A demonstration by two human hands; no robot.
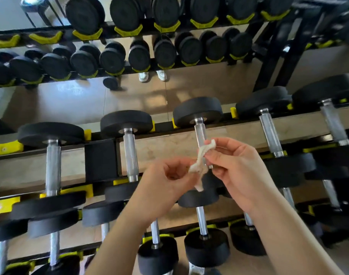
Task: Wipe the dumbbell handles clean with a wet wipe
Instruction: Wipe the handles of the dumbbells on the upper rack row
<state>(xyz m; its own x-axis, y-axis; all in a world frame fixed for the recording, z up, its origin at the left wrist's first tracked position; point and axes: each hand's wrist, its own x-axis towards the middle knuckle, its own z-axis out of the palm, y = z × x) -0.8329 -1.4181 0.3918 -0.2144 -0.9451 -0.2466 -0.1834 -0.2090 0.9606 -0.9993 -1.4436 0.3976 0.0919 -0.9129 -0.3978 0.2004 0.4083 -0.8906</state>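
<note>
Now, the wipe (201,161) is being held just in front of the rack (102,161), pinched near its top by the right hand (237,169) and lower down by the left hand (165,181), fingers of both curled on it. It is being drawn into a twisted strand, long axis running from upper right to lower left, a loose tail hanging below. Light, limp and likely damp, it is judged easy to bunch and best taken at the ends, then wrapped round. The handle (200,132) behind it is being seen lying front to back on its cradles, near-upright in the picture, stiff, knurled and probably grippy.
</note>
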